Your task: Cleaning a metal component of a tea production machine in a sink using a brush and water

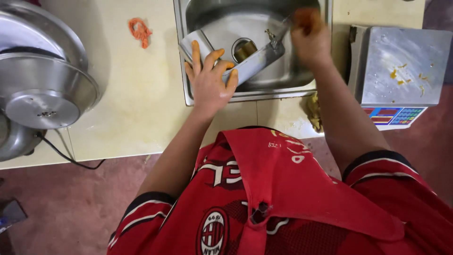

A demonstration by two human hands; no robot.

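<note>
In a steel sink [188,94] lies a long grey metal part [257,61], tilted across the basin over the drain [244,49]. My left hand [210,80] grips its near end at the sink's front rim, fingers spread over the metal. At the far end of the part, my right hand [310,40] is blurred and closed on an orange-brown scrubber [306,18]. A red apron and red striped shirt fill the bottom of the view.
Stacked steel bowls [45,80] stand at the left of the cream counter, with a black cable [71,158] below them. An orange scrap [140,32] lies left of the sink. A steel-topped digital scale [401,66] stands at the right, with yellowish scraps [313,111] beside it.
</note>
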